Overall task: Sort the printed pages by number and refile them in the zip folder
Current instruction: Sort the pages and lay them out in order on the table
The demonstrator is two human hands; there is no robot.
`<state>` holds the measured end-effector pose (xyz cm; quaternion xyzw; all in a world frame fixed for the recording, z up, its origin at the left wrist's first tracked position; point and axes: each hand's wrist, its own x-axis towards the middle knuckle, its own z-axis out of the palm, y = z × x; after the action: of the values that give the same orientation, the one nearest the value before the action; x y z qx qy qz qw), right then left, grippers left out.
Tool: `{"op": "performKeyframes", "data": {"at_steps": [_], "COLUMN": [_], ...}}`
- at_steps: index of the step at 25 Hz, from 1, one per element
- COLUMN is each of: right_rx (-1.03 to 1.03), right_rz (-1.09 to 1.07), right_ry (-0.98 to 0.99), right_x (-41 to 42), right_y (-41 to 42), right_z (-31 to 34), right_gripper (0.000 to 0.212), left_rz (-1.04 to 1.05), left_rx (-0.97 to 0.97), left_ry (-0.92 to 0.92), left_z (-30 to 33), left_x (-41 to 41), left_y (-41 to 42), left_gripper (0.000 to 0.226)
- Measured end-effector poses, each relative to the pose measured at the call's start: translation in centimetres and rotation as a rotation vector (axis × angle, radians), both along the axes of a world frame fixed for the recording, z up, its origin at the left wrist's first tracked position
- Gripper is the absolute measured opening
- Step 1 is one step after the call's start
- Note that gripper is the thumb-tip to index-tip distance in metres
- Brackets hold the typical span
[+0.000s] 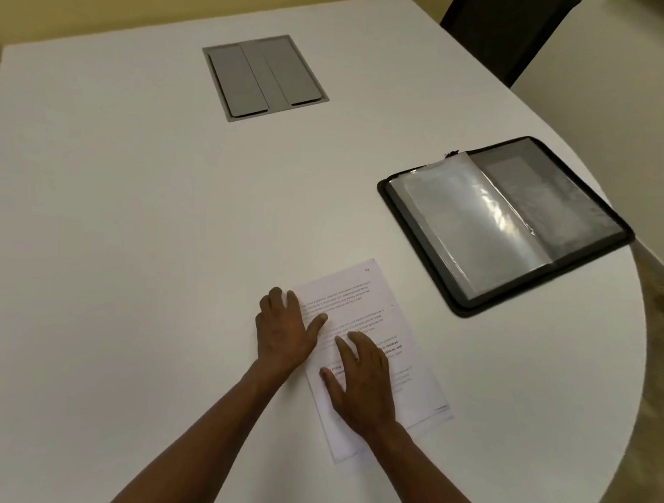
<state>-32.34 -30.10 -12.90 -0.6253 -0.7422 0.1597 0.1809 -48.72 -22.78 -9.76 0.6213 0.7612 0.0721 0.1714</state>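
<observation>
- left hand (pixel 282 330) sits at the left edge of the printed pages (pixel 372 358), fingers relaxed and lightly curled over the paper edge, thumb flat on the sheet. It isn't gripping anything, looks more like pinning the stack.
- right hand (pixel 359 384) is flat on the pages lower down, fingers spread wide, holding nothing.
- my take: keep the left as the anchor, then slide the top sheet off with the right so the page numbers show. One sits in the far corner, too small for me to read.
- zip folder (pixel 508 223) lies open well off to the right on the table (pixel 136 207), clear sleeves up and ready for refiling.
</observation>
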Motion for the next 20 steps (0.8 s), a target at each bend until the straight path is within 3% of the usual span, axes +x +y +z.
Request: {"op": "performKeyframes", "data": {"at_steps": [3, 8, 11, 13, 16, 18, 20], "right_rx": [0.056, 0.047, 0.072, 0.094, -0.097, -0.240, -0.383], "right_rz": [-0.015, -0.007, -0.044, -0.090, -0.241, -0.406, -0.515], "right_ry": [-0.011, 0.033, 0.161, 0.307, 0.611, 0.894, 1.191], "right_x": [0.4, 0.6, 0.7, 1.1, 1.7, 3.2, 3.5], "right_y": [-0.2, -0.3, -0.3, -0.5, -0.7, -0.8, 0.3], "right_z": [-1.5, -1.9, -2.0, -1.7, 1.5, 3.7, 5.8], "right_gripper": [0.061, 0.062, 0.059, 0.051, 0.051, 0.079, 0.105], "left_rz": [0.016, -0.001, -0.017, -0.039, -0.123, -0.273, -0.400], "left_rx": [0.064, 0.111, 0.222, 0.267, 0.386, 0.580, 0.543], "left_ry": [0.031, -0.199, -0.462, -0.638, -0.576, -0.373, -0.236], "left_z": [-2.3, -2.0, 0.7, 2.2, 1.6, -0.1, -0.6], "left_x": [1.2, 2.5, 3.4, 4.9, 5.9, 5.6, 4.0], "left_y": [-0.3, -1.1, -2.2, -3.7, -5.7, -6.9, -7.3], "left_gripper": [0.091, 0.079, 0.054, 0.055, 0.080, 0.090, 0.090]}}
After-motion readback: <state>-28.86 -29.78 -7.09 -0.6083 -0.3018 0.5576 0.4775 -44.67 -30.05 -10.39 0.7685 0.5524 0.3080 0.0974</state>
